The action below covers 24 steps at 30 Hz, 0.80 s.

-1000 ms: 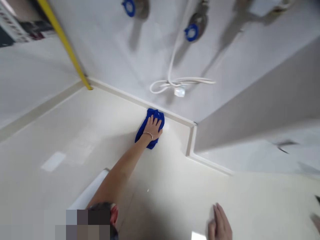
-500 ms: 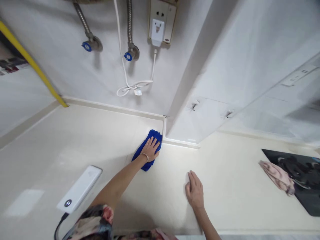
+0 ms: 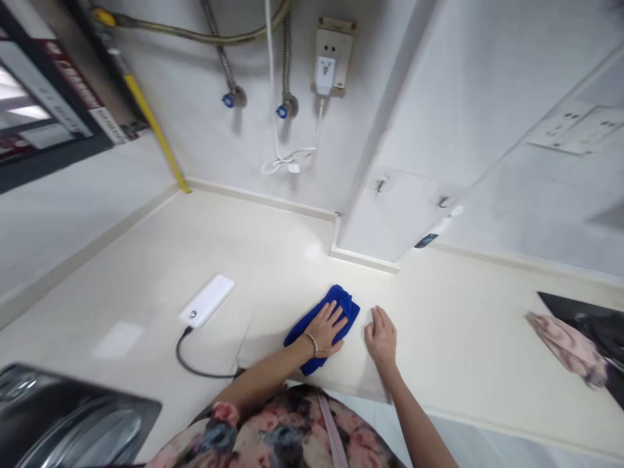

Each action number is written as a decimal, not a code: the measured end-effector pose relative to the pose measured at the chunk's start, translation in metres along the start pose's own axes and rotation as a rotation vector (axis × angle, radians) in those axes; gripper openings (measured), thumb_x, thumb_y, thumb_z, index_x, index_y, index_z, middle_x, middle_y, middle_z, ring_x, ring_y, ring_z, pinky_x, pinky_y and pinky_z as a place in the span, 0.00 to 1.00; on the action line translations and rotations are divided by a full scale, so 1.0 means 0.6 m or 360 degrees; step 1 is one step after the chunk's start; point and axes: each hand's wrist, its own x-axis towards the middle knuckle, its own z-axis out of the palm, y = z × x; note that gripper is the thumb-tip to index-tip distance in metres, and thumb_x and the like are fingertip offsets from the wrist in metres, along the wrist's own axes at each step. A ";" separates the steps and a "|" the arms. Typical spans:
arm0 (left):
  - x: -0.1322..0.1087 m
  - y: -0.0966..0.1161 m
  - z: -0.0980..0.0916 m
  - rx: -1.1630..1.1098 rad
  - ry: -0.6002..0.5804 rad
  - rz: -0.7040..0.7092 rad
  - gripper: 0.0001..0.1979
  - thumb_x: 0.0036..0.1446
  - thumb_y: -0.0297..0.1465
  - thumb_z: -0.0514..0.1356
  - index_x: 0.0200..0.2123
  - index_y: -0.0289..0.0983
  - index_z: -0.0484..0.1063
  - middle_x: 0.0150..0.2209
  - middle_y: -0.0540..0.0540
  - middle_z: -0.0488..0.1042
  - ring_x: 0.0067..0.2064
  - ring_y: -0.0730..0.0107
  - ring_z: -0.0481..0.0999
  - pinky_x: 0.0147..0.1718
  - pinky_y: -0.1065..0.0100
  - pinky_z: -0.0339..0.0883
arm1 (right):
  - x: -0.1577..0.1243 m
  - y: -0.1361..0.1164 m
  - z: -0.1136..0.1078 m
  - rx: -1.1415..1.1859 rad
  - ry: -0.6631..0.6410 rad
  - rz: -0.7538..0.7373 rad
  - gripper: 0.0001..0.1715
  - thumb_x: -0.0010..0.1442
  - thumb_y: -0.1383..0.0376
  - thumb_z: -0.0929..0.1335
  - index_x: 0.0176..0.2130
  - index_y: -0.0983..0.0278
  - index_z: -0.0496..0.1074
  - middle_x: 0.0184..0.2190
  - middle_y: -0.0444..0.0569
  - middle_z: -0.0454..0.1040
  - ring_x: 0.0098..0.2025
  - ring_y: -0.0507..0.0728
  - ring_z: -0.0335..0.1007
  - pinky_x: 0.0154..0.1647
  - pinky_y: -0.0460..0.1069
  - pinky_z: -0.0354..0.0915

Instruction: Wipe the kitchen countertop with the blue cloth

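Note:
My left hand lies flat with its fingers spread on a folded blue cloth, pressing it against the cream countertop. The cloth is partly hidden under the palm. A bracelet circles that wrist. Just right of the cloth, my right hand rests on the counter with its fingers together and the thumb against them. Nothing shows in it.
Left of my arm lies a white power bank with a black cable. A dark sink or hob fills the lower left. A wall corner juts out ahead. At right a pink cloth lies by a black board.
My left hand has drawn the blue cloth back from the wall corner toward the front edge, nearer my right hand. My right hand stays on the counter. The view has shifted, showing more at left.

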 end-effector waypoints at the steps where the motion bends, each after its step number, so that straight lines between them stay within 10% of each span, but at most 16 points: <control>1: -0.010 0.017 0.006 -0.0017 0.0020 -0.0025 0.36 0.67 0.48 0.55 0.71 0.35 0.60 0.74 0.32 0.49 0.76 0.40 0.38 0.72 0.41 0.38 | -0.001 0.002 -0.001 0.0016 0.0006 0.0001 0.27 0.69 0.64 0.59 0.62 0.66 0.68 0.64 0.60 0.69 0.66 0.63 0.64 0.65 0.61 0.61; 6: -0.079 0.047 0.015 -0.0094 0.0117 -0.0343 0.34 0.67 0.48 0.56 0.71 0.39 0.61 0.75 0.37 0.48 0.76 0.44 0.38 0.73 0.43 0.40 | -0.010 0.012 0.003 0.0087 0.0039 -0.0024 0.27 0.68 0.62 0.59 0.62 0.67 0.70 0.63 0.61 0.70 0.64 0.65 0.65 0.64 0.62 0.60; 12: -0.143 0.006 -0.017 -0.0043 0.0203 -0.0764 0.32 0.67 0.46 0.56 0.70 0.41 0.63 0.74 0.41 0.51 0.76 0.48 0.41 0.73 0.46 0.40 | -0.017 0.017 0.003 0.0111 0.0041 -0.0077 0.28 0.68 0.62 0.59 0.63 0.68 0.68 0.64 0.62 0.69 0.65 0.65 0.63 0.65 0.63 0.59; 24: -0.092 -0.171 -0.079 0.0106 0.0298 -0.1052 0.32 0.67 0.45 0.53 0.69 0.37 0.64 0.74 0.42 0.51 0.76 0.49 0.40 0.74 0.47 0.36 | -0.010 0.002 -0.011 0.0058 -0.0030 -0.0053 0.30 0.68 0.66 0.59 0.65 0.70 0.66 0.65 0.65 0.67 0.68 0.66 0.61 0.68 0.66 0.59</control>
